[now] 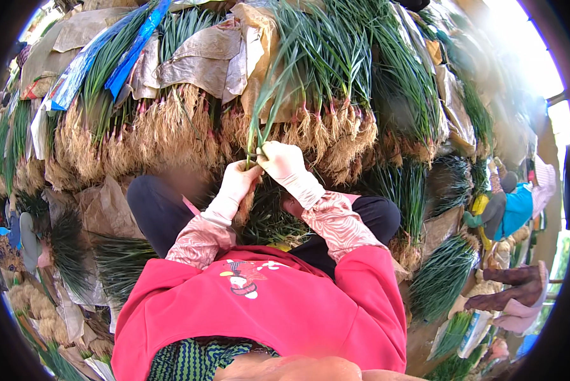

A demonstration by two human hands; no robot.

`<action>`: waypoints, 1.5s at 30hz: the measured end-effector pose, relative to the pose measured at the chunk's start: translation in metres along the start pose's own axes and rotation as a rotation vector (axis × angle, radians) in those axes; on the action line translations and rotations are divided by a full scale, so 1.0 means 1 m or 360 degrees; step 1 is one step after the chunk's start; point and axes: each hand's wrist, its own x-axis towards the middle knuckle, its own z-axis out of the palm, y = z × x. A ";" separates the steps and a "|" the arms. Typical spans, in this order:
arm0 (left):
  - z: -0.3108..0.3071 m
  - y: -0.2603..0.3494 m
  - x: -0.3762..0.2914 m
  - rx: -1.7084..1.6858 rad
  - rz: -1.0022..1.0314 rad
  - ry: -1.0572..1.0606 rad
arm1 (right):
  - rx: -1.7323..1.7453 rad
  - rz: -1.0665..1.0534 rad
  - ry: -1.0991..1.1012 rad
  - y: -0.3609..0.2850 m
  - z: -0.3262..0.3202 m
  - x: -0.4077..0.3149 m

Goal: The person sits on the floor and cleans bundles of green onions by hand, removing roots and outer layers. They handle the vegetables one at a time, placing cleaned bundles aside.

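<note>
Both hands meet at the middle of the head view around a few long-leaved green plants [250, 141], held upright. My left hand [239, 180] pinches their lower stems, with light brown roots [245, 207] hanging below it. Just above and to the right, my right hand [281, 162] has its fingers closed on the leaves. A small dark item lies between the fingertips; what it is cannot be told. Both hands look covered by thin pale gloves. Beyond them stand rows of like plants [332, 62] with pinkish stems and bushy roots [347, 138].
Brown paper sheets [201, 59] and a blue plastic strip [139, 47] cover parts of the rows. Loose green leaves [275, 224] lie between my knees. More bundles [444, 276] lie to both sides. A person in blue [516, 209] and another person [513, 295] are at the right.
</note>
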 end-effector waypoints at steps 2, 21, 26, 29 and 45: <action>-0.006 0.020 -0.009 -0.0496 -0.0125 -0.0180 | 0.0995 0.0579 0.0293 0.003 0.008 -0.007; 0.010 0.061 0.042 -0.0511 0.0226 -0.0266 | -0.0137 0.0329 -0.0322 -0.008 -0.068 0.013; 0.004 0.039 0.046 -0.0050 -0.0003 -0.0165 | 0.0351 0.0817 -0.0303 -0.016 -0.063 -0.008; 0.010 0.023 0.040 0.0026 0.0109 -0.0074 | 0.0595 0.0861 -0.0248 0.005 -0.032 0.011; -0.013 0.030 0.008 -0.0848 -0.0253 -0.0584 | 0.0509 0.0317 0.0663 0.023 0.030 0.010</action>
